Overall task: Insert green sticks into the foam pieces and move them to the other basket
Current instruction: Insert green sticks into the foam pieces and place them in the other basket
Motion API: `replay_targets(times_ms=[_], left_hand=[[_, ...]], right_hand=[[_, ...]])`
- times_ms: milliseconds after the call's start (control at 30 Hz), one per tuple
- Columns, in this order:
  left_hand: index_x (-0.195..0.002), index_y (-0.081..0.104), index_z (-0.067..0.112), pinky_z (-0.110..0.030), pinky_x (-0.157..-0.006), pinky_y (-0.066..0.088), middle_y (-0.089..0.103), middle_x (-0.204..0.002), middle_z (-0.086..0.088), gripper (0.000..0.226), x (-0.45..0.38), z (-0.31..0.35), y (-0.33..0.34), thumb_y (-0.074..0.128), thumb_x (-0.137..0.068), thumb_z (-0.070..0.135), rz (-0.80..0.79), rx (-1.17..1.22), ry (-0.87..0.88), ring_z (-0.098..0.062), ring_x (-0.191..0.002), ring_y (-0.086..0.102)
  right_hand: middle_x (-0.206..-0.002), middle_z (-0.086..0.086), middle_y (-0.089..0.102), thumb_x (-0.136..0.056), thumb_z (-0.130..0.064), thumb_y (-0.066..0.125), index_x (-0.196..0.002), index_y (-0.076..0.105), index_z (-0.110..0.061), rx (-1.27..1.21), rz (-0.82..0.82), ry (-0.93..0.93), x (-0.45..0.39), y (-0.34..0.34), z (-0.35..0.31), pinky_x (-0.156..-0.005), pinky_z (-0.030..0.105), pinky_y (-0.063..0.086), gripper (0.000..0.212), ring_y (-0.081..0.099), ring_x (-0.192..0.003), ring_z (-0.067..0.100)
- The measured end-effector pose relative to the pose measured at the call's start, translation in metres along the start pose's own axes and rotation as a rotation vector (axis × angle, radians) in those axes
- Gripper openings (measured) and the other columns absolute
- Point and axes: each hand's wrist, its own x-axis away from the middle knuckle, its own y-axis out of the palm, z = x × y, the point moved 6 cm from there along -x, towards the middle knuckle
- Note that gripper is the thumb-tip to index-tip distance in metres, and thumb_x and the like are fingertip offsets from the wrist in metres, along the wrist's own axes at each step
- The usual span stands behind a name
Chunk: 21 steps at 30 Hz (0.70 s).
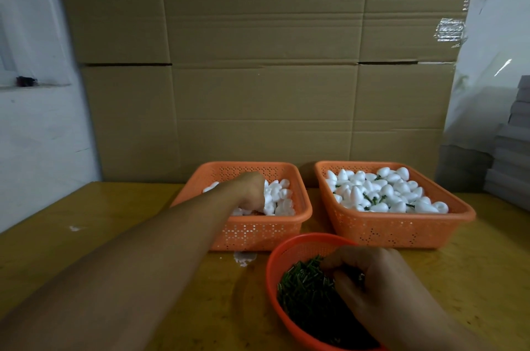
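Note:
The left orange basket (304, 215) holds plain white foam pieces (279, 198). My left hand (252, 188) reaches into it with the fingers curled down among the foam, their tips hidden. The right orange basket (401, 231) is full of foam pieces (381, 191), some with green sticks showing between them. A round red bowl (272, 273) at the front holds a heap of green sticks (307, 290). My right hand (372, 284) is inside the bowl, its curled fingers pinching at the sticks.
Both baskets stand on a yellow-brown table (143, 207) in front of a tall cardboard wall (258, 63). White foam crumbs (243, 259) lie on the table just before the left basket. Grey stacked boxes (513, 155) stand at the right edge.

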Motion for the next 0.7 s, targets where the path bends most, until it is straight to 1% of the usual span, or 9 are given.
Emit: replay_targets(times_ms=[67, 100, 200, 300, 367, 433, 567, 633, 700], left_hand=[[-0.097, 0.062, 0.016, -0.029, -0.062, 0.048, 0.065, -0.097, -0.004, 0.021, 0.002, 0.001, -0.005, 0.074, -0.080, 0.012, 0.086, 0.073, 0.037, -0.015, -0.079, 0.059], [-0.099, 0.060, 0.017, -0.031, -0.066, 0.051, 0.064, -0.099, -0.002, 0.023, 0.004, 0.001, -0.008, 0.072, -0.081, 0.011, 0.133, 0.128, 0.060, -0.016, -0.082, 0.059], [-0.093, 0.057, 0.023, -0.039, -0.077, 0.055, 0.064, -0.095, 0.003, 0.019, 0.017, 0.006, -0.018, 0.067, -0.084, 0.010, 0.285, 0.334, 0.162, -0.017, -0.087, 0.062], [-0.099, 0.056, 0.026, -0.034, -0.077, 0.055, 0.065, -0.095, 0.010, 0.021, 0.041, 0.013, -0.028, 0.069, -0.086, 0.015, 0.408, 0.506, 0.281, -0.007, -0.085, 0.063], [-0.107, 0.053, 0.033, -0.028, -0.073, 0.054, 0.066, -0.096, 0.013, 0.027, 0.060, 0.019, -0.030, 0.068, -0.088, 0.020, 0.428, 0.570, 0.348, -0.001, -0.082, 0.063], [-0.112, 0.052, 0.036, -0.031, -0.069, 0.058, 0.068, -0.094, 0.013, 0.029, 0.080, 0.026, -0.029, 0.065, -0.091, 0.020, 0.434, 0.617, 0.415, -0.002, -0.078, 0.066], [-0.111, 0.052, 0.037, -0.044, -0.066, 0.054, 0.067, -0.088, 0.006, 0.023, 0.118, 0.039, -0.024, 0.057, -0.098, 0.019, 0.437, 0.689, 0.510, -0.020, -0.072, 0.065], [-0.111, 0.052, 0.034, -0.044, -0.066, 0.053, 0.065, -0.085, 0.002, 0.024, 0.135, 0.045, -0.019, 0.053, -0.099, 0.013, 0.427, 0.709, 0.541, -0.022, -0.072, 0.063], [-0.111, 0.055, 0.032, -0.046, -0.072, 0.053, 0.065, -0.093, -0.002, 0.023, 0.149, 0.050, -0.013, 0.052, -0.101, 0.012, 0.390, 0.737, 0.567, -0.027, -0.079, 0.063]], right_hand=[[-0.082, -0.021, 0.074, -0.081, -0.016, 0.067, -0.095, 0.077, -0.038, 0.003, 0.002, -0.001, 0.000, 0.000, -0.001, -0.069, 0.021, 0.053, 0.028, 0.067, -0.075, -0.003], [-0.082, -0.021, 0.074, -0.081, -0.016, 0.066, -0.095, 0.077, -0.038, 0.002, 0.005, -0.003, 0.000, 0.000, -0.001, -0.069, 0.021, 0.053, 0.028, 0.067, -0.075, -0.003], [-0.083, -0.021, 0.074, -0.082, -0.016, 0.066, -0.096, 0.077, -0.038, 0.005, 0.013, -0.010, 0.000, 0.000, -0.001, -0.069, 0.021, 0.054, 0.028, 0.067, -0.076, -0.004], [-0.084, -0.021, 0.074, -0.083, -0.017, 0.066, -0.097, 0.076, -0.039, 0.009, 0.013, -0.019, -0.001, 0.001, 0.000, -0.070, 0.022, 0.054, 0.028, 0.068, -0.078, -0.002], [-0.082, -0.020, 0.074, -0.082, -0.017, 0.065, -0.097, 0.076, -0.039, 0.010, 0.013, -0.025, -0.001, 0.001, 0.000, -0.068, 0.024, 0.054, 0.029, 0.068, -0.076, -0.001], [-0.079, -0.020, 0.073, -0.082, -0.016, 0.066, -0.096, 0.076, -0.038, 0.012, 0.010, -0.035, 0.000, 0.002, -0.001, -0.064, 0.023, 0.053, 0.029, 0.067, -0.071, -0.001], [-0.080, -0.022, 0.073, -0.082, -0.016, 0.069, -0.096, 0.077, -0.037, 0.024, 0.008, -0.048, 0.000, 0.002, -0.002, -0.064, 0.023, 0.053, 0.027, 0.067, -0.071, -0.004], [-0.084, -0.025, 0.073, -0.082, -0.018, 0.072, -0.097, 0.077, -0.039, 0.034, 0.003, -0.057, 0.000, 0.003, -0.003, -0.070, 0.022, 0.055, 0.026, 0.067, -0.078, -0.007], [-0.088, -0.025, 0.073, -0.081, -0.022, 0.075, -0.096, 0.076, -0.040, 0.049, -0.014, -0.064, -0.001, 0.003, -0.003, -0.075, 0.022, 0.055, 0.023, 0.066, -0.083, -0.006]])
